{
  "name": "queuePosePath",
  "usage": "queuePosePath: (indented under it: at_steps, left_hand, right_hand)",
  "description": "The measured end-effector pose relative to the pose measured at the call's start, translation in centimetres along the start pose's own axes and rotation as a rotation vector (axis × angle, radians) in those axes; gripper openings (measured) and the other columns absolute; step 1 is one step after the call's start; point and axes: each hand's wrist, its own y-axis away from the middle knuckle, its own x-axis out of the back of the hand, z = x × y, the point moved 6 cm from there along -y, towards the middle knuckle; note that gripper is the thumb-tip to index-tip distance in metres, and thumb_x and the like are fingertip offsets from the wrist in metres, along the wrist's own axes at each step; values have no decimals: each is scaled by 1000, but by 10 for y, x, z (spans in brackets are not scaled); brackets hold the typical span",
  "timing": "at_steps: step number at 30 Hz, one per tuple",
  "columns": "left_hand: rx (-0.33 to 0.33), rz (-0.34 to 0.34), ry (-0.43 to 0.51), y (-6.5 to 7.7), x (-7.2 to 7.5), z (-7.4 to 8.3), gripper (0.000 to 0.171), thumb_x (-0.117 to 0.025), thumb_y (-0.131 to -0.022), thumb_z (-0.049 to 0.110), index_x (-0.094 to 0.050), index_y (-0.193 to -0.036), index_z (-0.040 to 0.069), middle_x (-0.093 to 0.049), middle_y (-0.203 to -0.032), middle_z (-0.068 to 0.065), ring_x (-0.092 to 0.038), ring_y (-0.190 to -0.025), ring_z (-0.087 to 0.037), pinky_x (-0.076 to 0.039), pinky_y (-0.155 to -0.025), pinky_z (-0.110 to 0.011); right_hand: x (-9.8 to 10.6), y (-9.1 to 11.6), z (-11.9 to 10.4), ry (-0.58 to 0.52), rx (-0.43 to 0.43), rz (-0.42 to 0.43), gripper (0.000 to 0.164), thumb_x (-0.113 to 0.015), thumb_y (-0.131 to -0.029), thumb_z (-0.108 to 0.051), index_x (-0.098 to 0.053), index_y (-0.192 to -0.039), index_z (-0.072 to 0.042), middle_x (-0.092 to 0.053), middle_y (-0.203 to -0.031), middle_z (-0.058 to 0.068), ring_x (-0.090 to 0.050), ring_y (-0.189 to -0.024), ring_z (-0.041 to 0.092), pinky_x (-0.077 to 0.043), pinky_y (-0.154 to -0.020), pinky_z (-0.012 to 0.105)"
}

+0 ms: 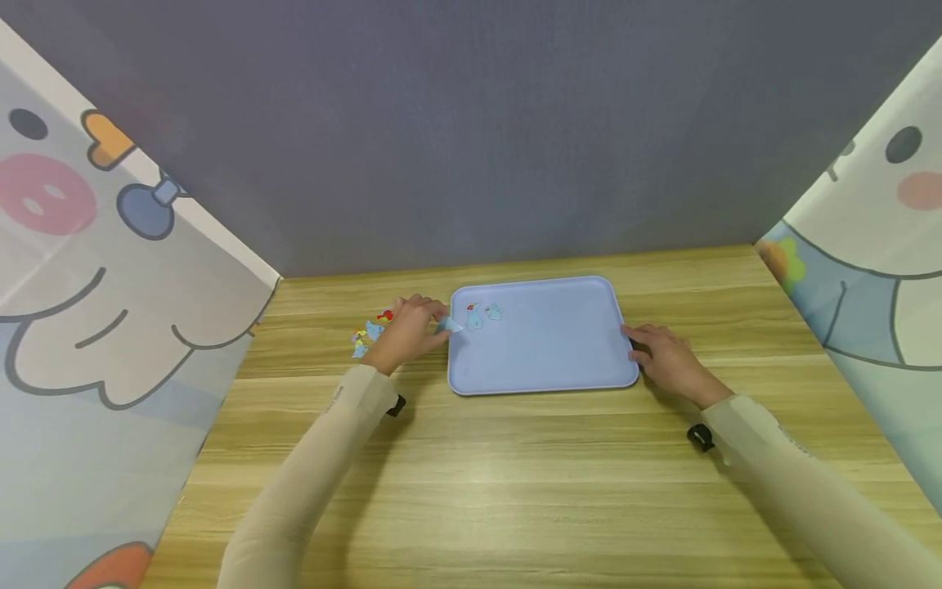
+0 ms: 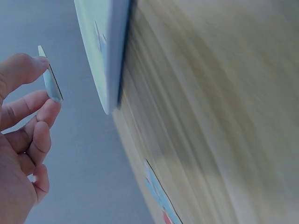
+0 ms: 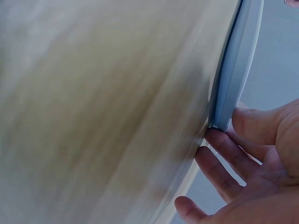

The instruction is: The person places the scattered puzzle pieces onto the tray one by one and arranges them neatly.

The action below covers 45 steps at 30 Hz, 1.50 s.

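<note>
My left hand (image 1: 412,327) pinches a thin, flat light blue puzzle piece (image 2: 52,83) between thumb and fingertips, held up at the left edge of the pale blue tray (image 1: 545,348). In the left wrist view the piece is seen nearly edge-on. My right hand (image 1: 666,360) grips the tray's right edge, thumb at the rim (image 3: 243,70) and fingertips low against its side. Inside the tray, near its upper left, lie two light blue printed pieces, a taller piece (image 1: 474,316) and a smaller piece (image 1: 494,312).
Several loose printed pieces (image 1: 360,345) in blue, yellow and red lie on the wooden table (image 1: 515,483) left of the tray, partly behind the left hand. A grey panel (image 1: 515,139) stands along the table's back, with cartoon-printed walls (image 1: 88,327) at both sides.
</note>
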Motion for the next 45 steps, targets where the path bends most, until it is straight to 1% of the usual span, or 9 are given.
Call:
queuePosePath:
  at_steps: [5, 8, 12, 16, 21, 24, 32, 39, 45]
  left_hand:
    - [-25, -12, -17, -14, -5, 11, 32, -77, -78, 21, -69, -105, 4, -63, -84, 1, -50, -81, -17, -26, -76, -40]
    - [-50, -21, -50, -20, -8, 17, 33, -76, -79, 22, -68, -107, 7, -64, -84, 1, -51, -82, -18, -27, -76, -40]
    - [-74, -34, -72, -28, -12, 24, 29, -76, -79, 23, -70, -105, 11, -63, -83, 1, -51, -82, -18, -28, -76, -41]
    - [-88, -51, -64, -36, -16, 29, 25, -75, -81, 23, -71, -102, 12, -60, -82, 4, -49, -81, -17, -27, -76, -40]
    - [-104, -77, -67, -48, -22, 37, 23, -74, -82, 25, -71, -102, 14, -61, -83, 5, -50, -82, -16, -27, -76, -39]
    - [-99, -101, -65, -54, -25, 42, 24, -73, -82, 26, -70, -104, 15, -62, -85, 5, -50, -85, -16, -26, -77, -39]
    - [-52, -190, -60, -71, -47, 53, 28, -73, -83, 26, -70, -106, 12, -64, -89, 2, -50, -88, -18, -26, -81, -39]
    - [30, -224, -56, -87, -60, 60, 26, -73, -83, 27, -70, -104, 12, -62, -93, 1, -48, -89, -17, -26, -81, -37]
    - [113, -225, -109, -102, -72, 59, 27, -72, -83, 29, -70, -104, 12, -63, -99, 1, -48, -91, -18, -26, -81, -37]
  right_hand:
    - [0, 0, 0, 5, 4, 2, 48, -58, -91, -4, -44, -136, 6, -49, -127, 27, -39, -117, 48, -26, -87, 66]
    - [0, 0, 1, 6, 7, 4, 48, -58, -92, -4, -44, -136, 6, -49, -127, 27, -38, -118, 49, -26, -87, 66]
    - [-1, 0, 0, 5, 11, 5, 47, -58, -92, -4, -44, -136, 6, -49, -127, 27, -38, -119, 48, -26, -88, 67]
    - [-1, -1, -1, 6, 15, 7, 47, -58, -92, -4, -44, -136, 6, -50, -127, 26, -39, -117, 48, -27, -87, 66]
    - [-1, -1, -1, 1, 11, 9, 48, -58, -92, -4, -44, -136, 6, -50, -127, 26, -40, -117, 47, -26, -88, 66]
    - [-1, -1, -1, -3, 7, 5, 48, -58, -92, -5, -43, -137, 5, -49, -127, 26, -39, -117, 47, -26, -88, 66]
    - [-2, -2, 2, 1, -4, -7, 48, -57, -93, -5, -43, -137, 4, -49, -128, 26, -39, -118, 47, -25, -88, 67]
    - [-1, -2, -1, 3, -7, -6, 47, -57, -93, -6, -44, -137, 4, -50, -128, 25, -40, -117, 45, -26, -88, 67]
    - [0, -2, -2, -1, -7, -12, 48, -57, -93, -5, -43, -138, 5, -49, -129, 25, -39, -118, 46, -24, -89, 68]
